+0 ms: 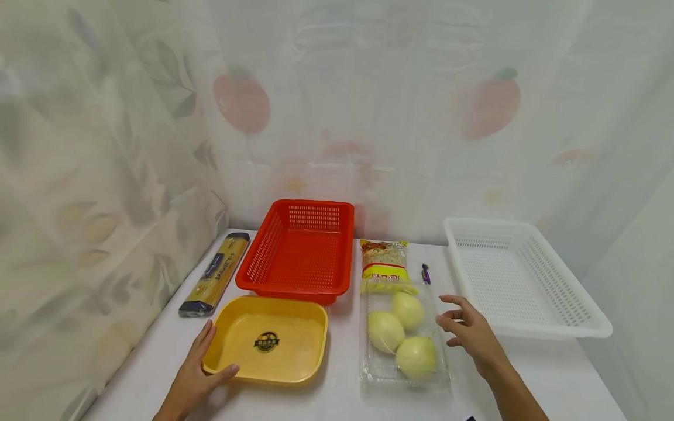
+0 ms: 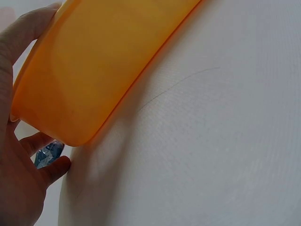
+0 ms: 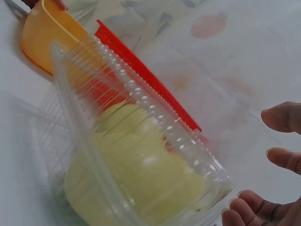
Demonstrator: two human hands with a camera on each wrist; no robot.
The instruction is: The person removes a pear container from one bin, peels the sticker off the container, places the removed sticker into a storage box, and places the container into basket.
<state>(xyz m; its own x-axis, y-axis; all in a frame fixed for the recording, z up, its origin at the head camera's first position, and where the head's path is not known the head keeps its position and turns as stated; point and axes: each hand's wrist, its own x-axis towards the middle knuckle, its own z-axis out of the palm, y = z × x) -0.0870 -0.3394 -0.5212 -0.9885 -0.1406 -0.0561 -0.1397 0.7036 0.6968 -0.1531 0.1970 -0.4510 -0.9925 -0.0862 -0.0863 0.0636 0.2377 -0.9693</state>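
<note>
In the head view, my left hand [image 1: 193,374] grips the near left corner of a yellow plastic tray [image 1: 274,365], thumb at the front rim and fingers along the left side. The left wrist view shows the tray's outer wall [image 2: 103,61] beside that hand. My right hand [image 1: 471,336] hovers right of a clear plastic box [image 1: 376,374], fingers spread and loosely bent, apart from it. Inside the box lie three pale yellow-green round onions or fruits [image 1: 416,356]. In the right wrist view the box [image 3: 84,127] stands left of the fingertips [image 3: 275,157].
A red basket [image 1: 344,257] stands behind the tray, and a spaghetti pack [image 1: 218,275] lies left of it. Behind the box are a yellow-and-red food packet [image 1: 384,263] and a small purple-wrapped item [image 1: 425,275]. A white basket [image 1: 568,275] occupies the right side.
</note>
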